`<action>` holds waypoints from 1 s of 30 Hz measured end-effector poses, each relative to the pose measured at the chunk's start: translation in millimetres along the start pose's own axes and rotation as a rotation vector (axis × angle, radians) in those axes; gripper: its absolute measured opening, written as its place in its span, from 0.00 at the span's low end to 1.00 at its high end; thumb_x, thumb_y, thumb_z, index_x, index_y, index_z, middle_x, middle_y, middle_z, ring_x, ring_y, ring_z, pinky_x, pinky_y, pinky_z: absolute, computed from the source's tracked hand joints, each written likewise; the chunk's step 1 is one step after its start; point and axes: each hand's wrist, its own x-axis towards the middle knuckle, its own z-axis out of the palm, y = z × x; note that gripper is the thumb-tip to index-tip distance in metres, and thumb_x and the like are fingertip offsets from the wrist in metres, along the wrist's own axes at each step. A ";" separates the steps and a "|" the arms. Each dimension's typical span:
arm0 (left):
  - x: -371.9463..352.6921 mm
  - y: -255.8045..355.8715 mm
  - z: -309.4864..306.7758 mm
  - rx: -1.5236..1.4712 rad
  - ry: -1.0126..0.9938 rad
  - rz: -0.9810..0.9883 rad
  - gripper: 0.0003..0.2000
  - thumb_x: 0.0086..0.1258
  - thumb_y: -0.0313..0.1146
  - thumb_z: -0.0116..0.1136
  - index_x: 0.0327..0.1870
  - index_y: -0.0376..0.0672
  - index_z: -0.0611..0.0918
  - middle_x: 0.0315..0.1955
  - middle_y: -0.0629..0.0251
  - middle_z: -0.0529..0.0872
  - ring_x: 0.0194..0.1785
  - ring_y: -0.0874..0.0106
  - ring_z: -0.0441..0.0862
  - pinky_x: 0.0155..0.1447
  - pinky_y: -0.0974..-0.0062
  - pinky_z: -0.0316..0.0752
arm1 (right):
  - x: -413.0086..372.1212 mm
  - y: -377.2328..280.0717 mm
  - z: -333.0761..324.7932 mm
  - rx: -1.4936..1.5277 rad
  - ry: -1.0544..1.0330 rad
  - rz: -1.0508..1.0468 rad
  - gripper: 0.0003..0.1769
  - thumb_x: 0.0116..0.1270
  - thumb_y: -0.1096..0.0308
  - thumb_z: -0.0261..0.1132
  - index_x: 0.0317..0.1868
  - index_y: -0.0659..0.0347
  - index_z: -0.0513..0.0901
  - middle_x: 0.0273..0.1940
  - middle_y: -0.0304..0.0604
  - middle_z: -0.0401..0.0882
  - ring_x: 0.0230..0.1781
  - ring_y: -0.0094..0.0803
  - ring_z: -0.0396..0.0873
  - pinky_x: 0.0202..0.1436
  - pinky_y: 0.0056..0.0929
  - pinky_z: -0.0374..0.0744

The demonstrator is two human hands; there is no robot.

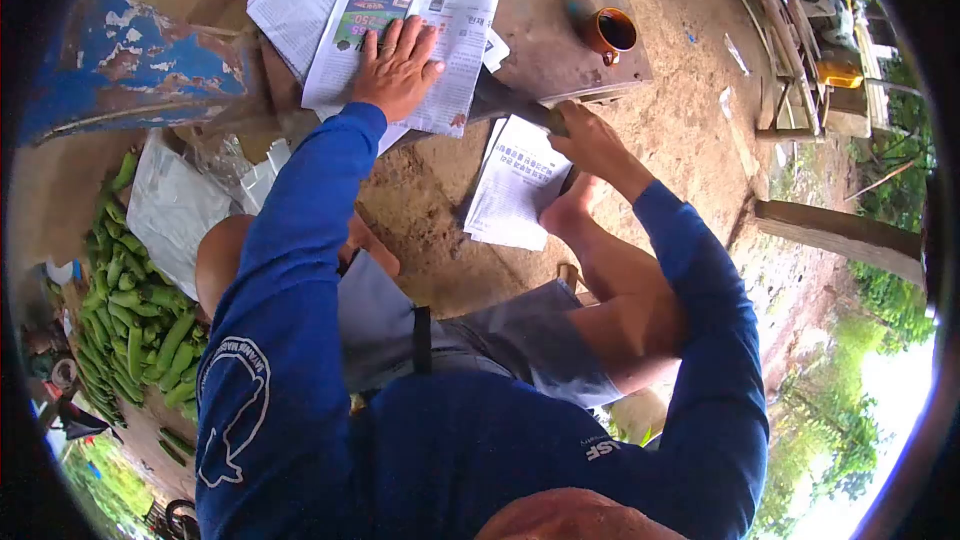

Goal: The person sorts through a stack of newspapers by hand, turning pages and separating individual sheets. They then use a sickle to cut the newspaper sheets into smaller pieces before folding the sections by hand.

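My left hand (398, 68) lies flat, fingers spread, on a folded newspaper sheet (455, 50) at the table's near edge. Beneath and behind that sheet is a stack of newspapers (290, 0). My right hand (598, 145) grips the handle of a knife with a wide, dark blade (512, 102). The blade points left toward the folded sheet, and its tip is hidden at or under the paper's right edge. Below the knife, more cut or folded newspaper sheets (520, 185) lie in a pile near my right foot.
On the wooden table (540, 0) stands an orange mug (611, 32) with dark liquid. A heap of long green vegetables (140, 320) lies at the left, beside a white plastic bag (175, 205). Peeling blue-painted wood (150, 60) juts in from the left. A wooden post (840, 237) is at the right.
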 end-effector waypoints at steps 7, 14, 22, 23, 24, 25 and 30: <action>-0.4 -2.2 -6.0 -0.025 -0.025 0.033 0.29 0.80 0.53 0.41 0.77 0.51 0.62 0.79 0.61 0.56 0.81 0.57 0.51 0.79 0.42 0.42 | 4.0 2.4 -26.0 0.025 -0.060 0.071 0.28 0.60 0.60 0.67 0.59 0.63 0.75 0.55 0.61 0.81 0.56 0.58 0.80 0.59 0.48 0.79; 4.0 -2.5 0.6 -0.042 -0.016 0.032 0.29 0.79 0.54 0.43 0.77 0.53 0.64 0.79 0.62 0.57 0.81 0.57 0.51 0.80 0.41 0.40 | 16.3 -2.7 -1.7 0.065 0.064 0.083 0.28 0.59 0.58 0.65 0.60 0.57 0.76 0.51 0.63 0.82 0.54 0.60 0.80 0.57 0.50 0.79; 5.7 -6.1 -5.1 -0.084 -0.061 0.071 0.30 0.78 0.54 0.45 0.77 0.53 0.63 0.79 0.62 0.56 0.81 0.57 0.50 0.80 0.41 0.41 | 7.7 29.4 -22.0 0.024 0.045 -0.010 0.30 0.59 0.62 0.66 0.63 0.59 0.74 0.50 0.63 0.83 0.53 0.57 0.82 0.56 0.46 0.80; 9.1 -2.9 -8.3 -0.109 -0.068 0.065 0.29 0.78 0.54 0.45 0.75 0.53 0.65 0.78 0.61 0.58 0.81 0.56 0.51 0.79 0.39 0.42 | 4.8 29.6 -20.1 0.026 0.066 -0.006 0.28 0.59 0.61 0.66 0.61 0.58 0.74 0.50 0.62 0.83 0.52 0.58 0.82 0.55 0.48 0.80; 11.6 -0.9 -11.7 -0.130 -0.076 0.058 0.28 0.77 0.54 0.46 0.73 0.52 0.67 0.77 0.60 0.59 0.80 0.56 0.52 0.79 0.38 0.43 | 3.6 29.8 -14.5 0.031 0.088 -0.003 0.27 0.59 0.61 0.65 0.59 0.57 0.74 0.49 0.60 0.83 0.51 0.59 0.82 0.54 0.50 0.80; 14.1 0.7 -19.3 -0.149 -0.083 0.044 0.27 0.77 0.53 0.46 0.72 0.52 0.69 0.76 0.59 0.61 0.80 0.55 0.53 0.78 0.36 0.43 | 4.5 25.4 -12.7 0.035 0.108 -0.008 0.26 0.59 0.61 0.65 0.58 0.57 0.75 0.49 0.59 0.83 0.51 0.60 0.82 0.53 0.52 0.80; 44.8 38.4 -37.1 -0.076 -0.219 -0.157 0.22 0.77 0.52 0.49 0.61 0.47 0.75 0.68 0.55 0.67 0.76 0.48 0.58 0.72 0.27 0.47 | 8.5 19.6 -1.0 0.038 0.084 0.066 0.30 0.59 0.57 0.67 0.59 0.62 0.73 0.48 0.64 0.83 0.50 0.60 0.82 0.54 0.48 0.79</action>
